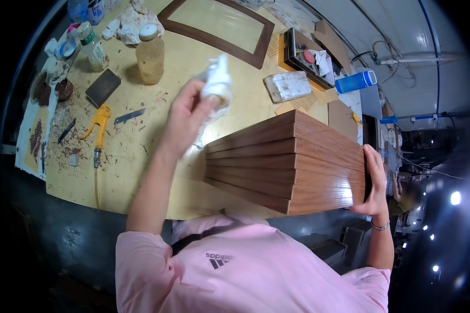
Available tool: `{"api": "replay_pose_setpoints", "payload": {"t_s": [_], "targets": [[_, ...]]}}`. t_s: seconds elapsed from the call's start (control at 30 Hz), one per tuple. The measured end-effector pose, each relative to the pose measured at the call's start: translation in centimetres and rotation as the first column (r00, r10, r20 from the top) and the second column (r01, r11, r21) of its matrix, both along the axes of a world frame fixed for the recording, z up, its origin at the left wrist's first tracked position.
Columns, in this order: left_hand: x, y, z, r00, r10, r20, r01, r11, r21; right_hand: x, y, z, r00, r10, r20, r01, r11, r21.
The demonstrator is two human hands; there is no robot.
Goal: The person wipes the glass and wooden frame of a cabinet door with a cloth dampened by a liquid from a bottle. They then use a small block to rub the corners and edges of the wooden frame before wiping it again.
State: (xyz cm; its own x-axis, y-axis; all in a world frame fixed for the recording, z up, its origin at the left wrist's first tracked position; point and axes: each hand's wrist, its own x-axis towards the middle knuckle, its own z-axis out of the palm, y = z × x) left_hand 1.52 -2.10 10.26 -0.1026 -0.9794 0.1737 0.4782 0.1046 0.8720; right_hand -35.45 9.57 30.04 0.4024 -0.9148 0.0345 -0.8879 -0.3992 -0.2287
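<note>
My left hand (193, 109) is closed round a crumpled white cloth (218, 83), held over the table beside a brown wooden box (292, 167). Horizontal grooves run along the box's sides, and one corner points toward me. At the box's right end, my right hand (373, 180) grips the edge, fingers up along it and thumb lower down. What lies behind that end is mostly hidden. A hanging part of the cloth comes close to the box's far left edge; whether they touch I cannot tell.
On the stained table (136, 180) at left lie a yellow air blow gun (100, 122), a metal blade (129, 116) and a dark block (103, 87). Bottles, including a capped jar (150, 55), stand behind. A wooden frame (256, 55), whitish block (288, 86) and blue bottle (352, 82) lie farther back.
</note>
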Motion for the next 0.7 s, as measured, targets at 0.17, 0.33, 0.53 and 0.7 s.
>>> {"api": "replay_pose_setpoints", "payload": {"t_s": [0.17, 0.33, 0.53, 0.7], "targets": [[-1.6, 7.1, 6.5, 0.986, 0.088, 0.14, 0.018, 0.782, -0.623, 0.7, -0.6, 0.1, 0.999, 0.049, -0.01, -0.049, 0.999, -0.016], [-2.8, 13.2, -10.7, 0.99, 0.065, -0.126, -0.005, 0.904, 0.427, 0.9, 0.1, 0.4, 1.0, 0.031, -0.006, -0.031, 0.999, -0.012], [-1.5, 7.9, 3.9, 0.999, 0.02, 0.05, -0.006, 0.961, -0.276, 1.1, -0.5, 0.4, 0.999, 0.046, -0.018, -0.046, 0.999, -0.004], [-2.8, 7.6, -1.8, 0.983, 0.137, 0.123, -0.131, 0.99, -0.058, 1.0, 0.1, 0.8, 0.997, 0.064, -0.034, -0.065, 0.997, -0.029]]}}
